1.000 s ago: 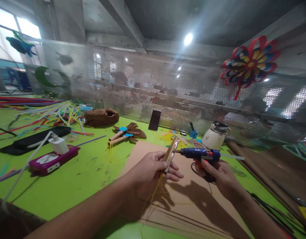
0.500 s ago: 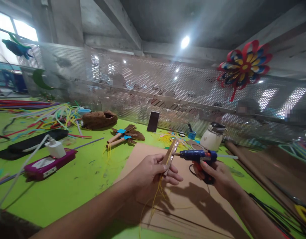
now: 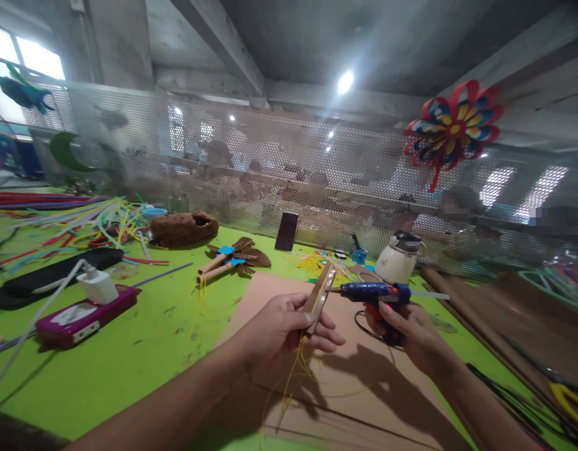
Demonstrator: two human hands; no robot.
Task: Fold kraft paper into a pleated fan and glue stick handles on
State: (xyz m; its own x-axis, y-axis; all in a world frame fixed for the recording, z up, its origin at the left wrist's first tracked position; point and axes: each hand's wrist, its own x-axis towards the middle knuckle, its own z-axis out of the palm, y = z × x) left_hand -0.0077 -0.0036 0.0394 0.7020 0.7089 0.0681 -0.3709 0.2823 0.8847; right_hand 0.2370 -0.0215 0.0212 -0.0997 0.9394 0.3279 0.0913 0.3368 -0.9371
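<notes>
My left hand (image 3: 289,326) grips a narrow brown strip (image 3: 321,294) between thumb and fingers, tilted upward. A shiny, wet-looking line runs along the strip, and yellow strings (image 3: 300,360) hang from its lower end. Wrapped round the handle of a blue glue gun (image 3: 371,292) is my right hand (image 3: 406,329). The gun's nozzle points left and is at the strip's edge; whether it touches cannot be made out. A clear glue stick (image 3: 432,295) pokes out of its back. Beneath both hands lies a tan board (image 3: 260,294).
On the green table (image 3: 161,357) stand a purple power strip (image 3: 89,316) with a white plug, a brown pouch (image 3: 183,230), brown winged paper figures (image 3: 230,257), a phone (image 3: 287,232) and a cream jug (image 3: 396,257). At right lie brown sheets (image 3: 495,313) and yellow-handled scissors (image 3: 568,404).
The view has shifted slightly, so the table items sit a little further left. Both hands keep their holds, with the nozzle still by the strip.
</notes>
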